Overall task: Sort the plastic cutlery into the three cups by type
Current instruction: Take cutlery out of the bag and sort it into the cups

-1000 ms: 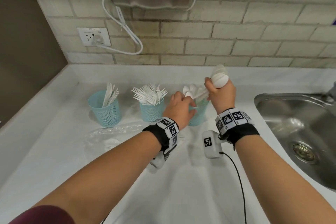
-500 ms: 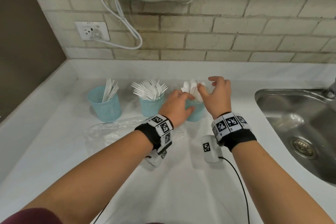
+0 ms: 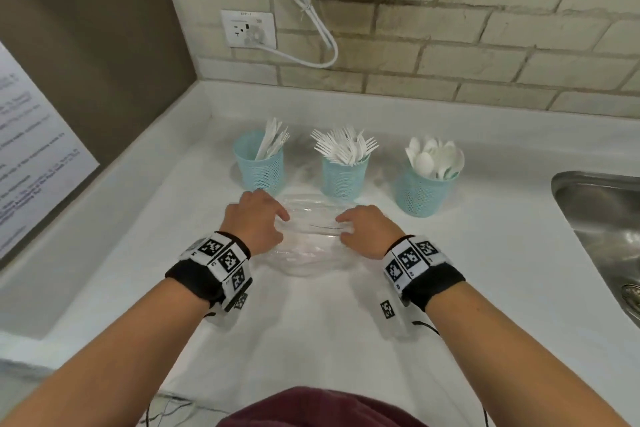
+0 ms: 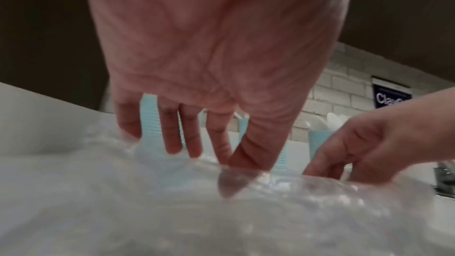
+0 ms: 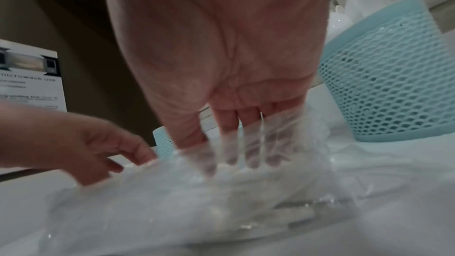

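Note:
Three teal mesh cups stand in a row: the left cup (image 3: 260, 166) holds knives, the middle cup (image 3: 344, 178) forks, the right cup (image 3: 423, 192) spoons (image 3: 434, 156). In front of them a crumpled clear plastic bag (image 3: 308, 243) lies on the counter. My left hand (image 3: 266, 215) touches the bag's left side with fingers pointing down (image 4: 172, 139). My right hand (image 3: 349, 225) touches its right side, with straight fingers (image 5: 248, 143) showing through the film. Neither hand holds any cutlery. What lies inside the bag is blurred.
A steel sink (image 3: 602, 218) lies at the right. The white counter (image 3: 502, 253) meets a brick wall behind the cups and a raised ledge (image 3: 104, 204) on the left. A socket with a white cable (image 3: 249, 28) is on the wall.
My right hand let go of the bundle of spoons into the right cup. Both hands then drew back from that cup and came down on the plastic bag.

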Available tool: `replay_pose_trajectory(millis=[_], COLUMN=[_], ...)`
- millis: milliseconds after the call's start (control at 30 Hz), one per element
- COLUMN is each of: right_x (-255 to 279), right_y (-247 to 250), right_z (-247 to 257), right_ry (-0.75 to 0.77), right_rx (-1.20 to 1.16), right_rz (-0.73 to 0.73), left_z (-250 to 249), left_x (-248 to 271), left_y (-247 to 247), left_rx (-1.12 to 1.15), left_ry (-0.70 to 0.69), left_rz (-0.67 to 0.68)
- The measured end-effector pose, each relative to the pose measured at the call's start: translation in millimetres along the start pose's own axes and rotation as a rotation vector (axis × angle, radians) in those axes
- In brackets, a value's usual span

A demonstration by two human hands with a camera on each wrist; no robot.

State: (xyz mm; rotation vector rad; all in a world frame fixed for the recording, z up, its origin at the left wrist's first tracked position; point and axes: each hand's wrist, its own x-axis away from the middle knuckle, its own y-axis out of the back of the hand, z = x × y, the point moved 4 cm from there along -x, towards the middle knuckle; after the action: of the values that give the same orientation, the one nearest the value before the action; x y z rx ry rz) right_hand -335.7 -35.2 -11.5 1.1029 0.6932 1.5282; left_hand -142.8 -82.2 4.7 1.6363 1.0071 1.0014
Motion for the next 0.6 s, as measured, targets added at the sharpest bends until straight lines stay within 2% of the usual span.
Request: replay_pose_trajectory(millis=[100, 167, 233, 300, 367, 600], right_x=[3, 0, -6, -10, -13, -14], right_y=[-3, -6, -7, -8, -9, -27], right_z=[1, 4, 7, 11, 17, 44], right_ry=[-0.047, -0.058, -0.077, -0.071, -0.042, 0.111], right_rx=[0.186, 0.285, 0.333, 0.359, 0.374, 0.323], right_rz=[0.154, 0.162, 0.162, 0.198, 0.228, 0.225], left_z=[22, 30, 36, 38, 37, 30], left_x=[11, 16, 18, 17, 17, 13], left_y=[-5, -6, -8, -14, -17, -19], left_rx=[-0.019, -0.029, 0.074, 0.237, 0.385, 0.556], left_ry=[0.131, 0.218, 0.276, 0.273, 0.238, 0.173], left_rz=[-0.018, -0.031, 0.032, 0.141, 0.190, 0.176])
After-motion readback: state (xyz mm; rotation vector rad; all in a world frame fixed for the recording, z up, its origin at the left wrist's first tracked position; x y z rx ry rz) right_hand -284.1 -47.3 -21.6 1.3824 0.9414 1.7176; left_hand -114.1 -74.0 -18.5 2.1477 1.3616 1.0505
